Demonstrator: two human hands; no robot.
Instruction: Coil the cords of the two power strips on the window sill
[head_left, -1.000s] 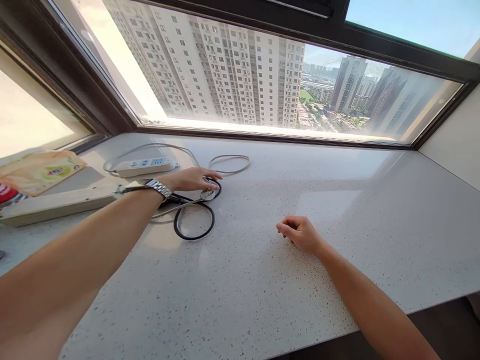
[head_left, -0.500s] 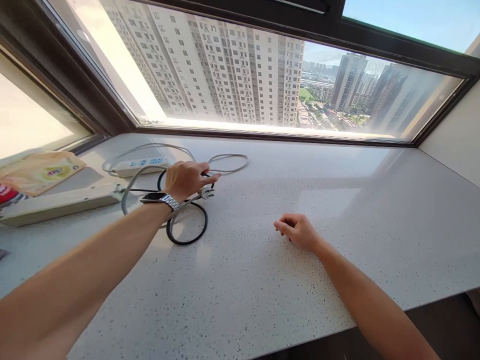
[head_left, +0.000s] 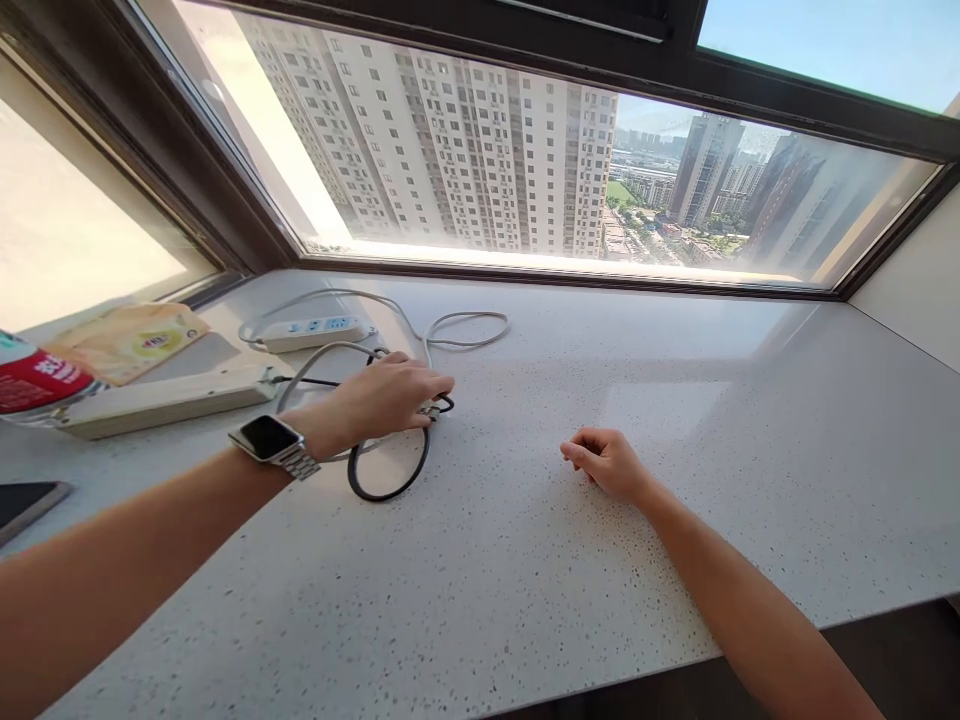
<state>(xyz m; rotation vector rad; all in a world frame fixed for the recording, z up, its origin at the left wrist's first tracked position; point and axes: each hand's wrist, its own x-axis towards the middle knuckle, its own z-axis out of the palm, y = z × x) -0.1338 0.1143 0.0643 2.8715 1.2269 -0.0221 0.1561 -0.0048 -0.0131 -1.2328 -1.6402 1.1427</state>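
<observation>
We hold one plug (head_left: 430, 409) in our left hand (head_left: 390, 395), black cable (head_left: 381, 499) looped under it; our right hand (head_left: 606, 463) is loosely curled.

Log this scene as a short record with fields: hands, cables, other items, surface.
Left hand: over the plug and black cable; exact grip partly hidden
Right hand: loosely curled at the countertop, no object visible in it
Black cable: looped below the left hand
Grey cable: looped toward the window
Far left side: small power strip, long white strip, yellow package, red-labelled bottle
Left wrist: smartwatch
Surface: white speckled countertop below the window
</observation>
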